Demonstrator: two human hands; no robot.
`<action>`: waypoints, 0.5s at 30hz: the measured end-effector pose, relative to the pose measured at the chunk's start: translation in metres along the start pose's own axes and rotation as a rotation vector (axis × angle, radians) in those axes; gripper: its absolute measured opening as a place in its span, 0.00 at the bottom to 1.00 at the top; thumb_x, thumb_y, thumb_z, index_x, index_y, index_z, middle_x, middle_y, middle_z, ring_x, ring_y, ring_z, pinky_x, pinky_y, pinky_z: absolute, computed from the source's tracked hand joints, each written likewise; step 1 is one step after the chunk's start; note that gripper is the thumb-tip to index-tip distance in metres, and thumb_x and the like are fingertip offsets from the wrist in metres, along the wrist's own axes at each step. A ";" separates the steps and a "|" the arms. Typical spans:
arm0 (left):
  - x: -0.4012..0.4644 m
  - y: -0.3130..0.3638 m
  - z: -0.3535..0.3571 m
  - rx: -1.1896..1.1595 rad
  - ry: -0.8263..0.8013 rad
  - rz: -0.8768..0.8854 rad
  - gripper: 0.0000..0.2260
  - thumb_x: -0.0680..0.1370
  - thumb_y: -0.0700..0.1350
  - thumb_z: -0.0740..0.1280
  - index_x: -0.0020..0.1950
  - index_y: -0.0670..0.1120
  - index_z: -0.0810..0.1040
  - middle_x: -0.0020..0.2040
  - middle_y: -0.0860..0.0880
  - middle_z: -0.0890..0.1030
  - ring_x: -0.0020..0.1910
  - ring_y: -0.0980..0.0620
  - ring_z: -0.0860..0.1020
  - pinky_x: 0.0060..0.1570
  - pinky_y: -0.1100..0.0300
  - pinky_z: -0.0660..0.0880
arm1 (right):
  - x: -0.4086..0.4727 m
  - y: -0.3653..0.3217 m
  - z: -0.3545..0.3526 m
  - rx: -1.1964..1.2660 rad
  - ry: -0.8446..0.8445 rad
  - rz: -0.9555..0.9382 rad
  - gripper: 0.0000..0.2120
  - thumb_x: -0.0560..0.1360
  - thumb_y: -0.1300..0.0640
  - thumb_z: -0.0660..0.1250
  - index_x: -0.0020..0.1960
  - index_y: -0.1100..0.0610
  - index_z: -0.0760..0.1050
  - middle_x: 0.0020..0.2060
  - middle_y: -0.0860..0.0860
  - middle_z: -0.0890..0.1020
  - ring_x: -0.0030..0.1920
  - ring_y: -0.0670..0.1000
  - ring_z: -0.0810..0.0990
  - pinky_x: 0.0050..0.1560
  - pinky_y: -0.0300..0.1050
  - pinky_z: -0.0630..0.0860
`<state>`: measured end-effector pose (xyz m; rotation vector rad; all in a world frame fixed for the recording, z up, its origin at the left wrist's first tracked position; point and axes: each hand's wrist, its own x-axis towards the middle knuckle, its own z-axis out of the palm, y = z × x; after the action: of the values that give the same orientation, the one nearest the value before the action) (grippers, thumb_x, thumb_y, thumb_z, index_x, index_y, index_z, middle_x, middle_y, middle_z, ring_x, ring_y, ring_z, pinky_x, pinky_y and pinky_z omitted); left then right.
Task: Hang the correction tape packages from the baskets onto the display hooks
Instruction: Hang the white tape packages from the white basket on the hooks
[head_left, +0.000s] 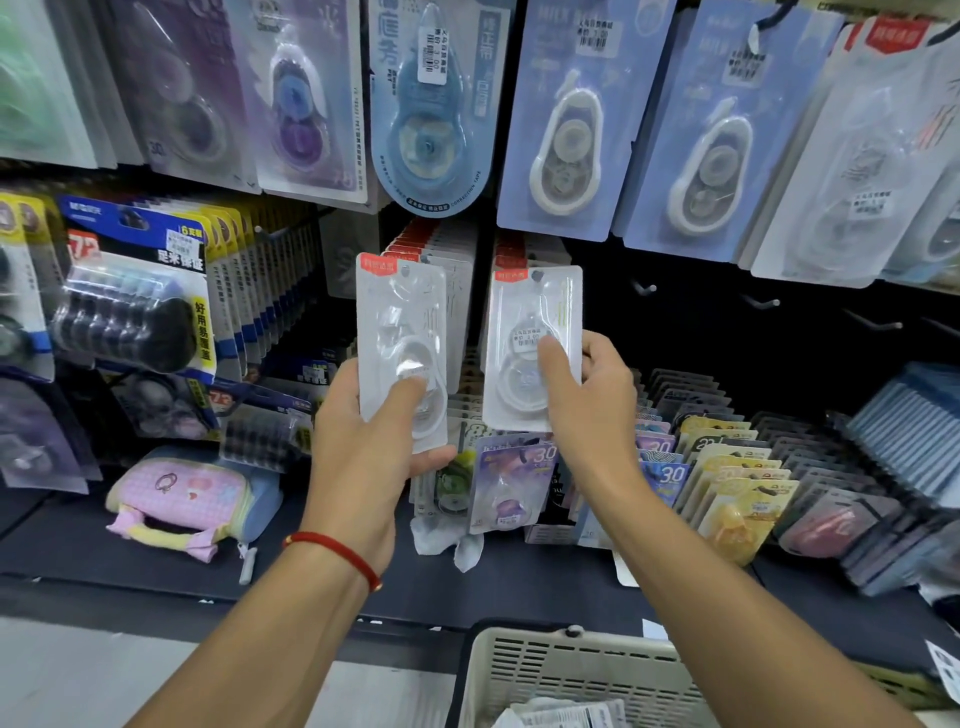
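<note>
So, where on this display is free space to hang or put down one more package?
Bare hooks stick out from the dark panel right of the right hand, above the yellow packs. The dark shelf left of the pink pouch looks bare. The rows behind both held packages are crowded.

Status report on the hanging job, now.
Left hand grips one correction tape package, right hand grips another. Both up at filled hooks. Basket below, nothing blocking.

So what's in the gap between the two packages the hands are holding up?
In the head view, between the left package and the right package show rows of matching red-topped packages already on the hooks, and dark backboard.
</note>
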<state>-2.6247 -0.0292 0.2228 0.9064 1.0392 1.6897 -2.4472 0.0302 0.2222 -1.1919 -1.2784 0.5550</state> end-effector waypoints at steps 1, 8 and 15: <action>0.000 -0.001 0.000 0.022 -0.009 0.015 0.09 0.82 0.42 0.69 0.58 0.56 0.82 0.51 0.57 0.86 0.51 0.52 0.86 0.41 0.50 0.86 | 0.005 0.004 0.003 -0.041 -0.001 0.024 0.11 0.82 0.42 0.67 0.50 0.48 0.77 0.35 0.45 0.77 0.33 0.45 0.72 0.32 0.36 0.69; -0.002 -0.006 0.006 0.107 -0.116 0.083 0.10 0.83 0.41 0.69 0.57 0.57 0.80 0.50 0.57 0.87 0.48 0.57 0.86 0.35 0.65 0.80 | 0.015 0.019 0.007 -0.380 -0.063 0.206 0.28 0.82 0.34 0.60 0.71 0.55 0.67 0.63 0.53 0.75 0.58 0.53 0.78 0.53 0.52 0.75; -0.003 -0.012 0.013 0.144 -0.302 -0.077 0.13 0.83 0.40 0.70 0.64 0.55 0.77 0.54 0.48 0.87 0.49 0.47 0.87 0.35 0.58 0.81 | -0.025 -0.011 -0.013 0.098 -0.378 0.085 0.18 0.78 0.39 0.69 0.62 0.48 0.77 0.54 0.49 0.87 0.54 0.52 0.87 0.57 0.51 0.83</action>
<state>-2.6084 -0.0260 0.2162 1.1598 0.9840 1.3758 -2.4450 -0.0001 0.2232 -1.0949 -1.5022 0.9274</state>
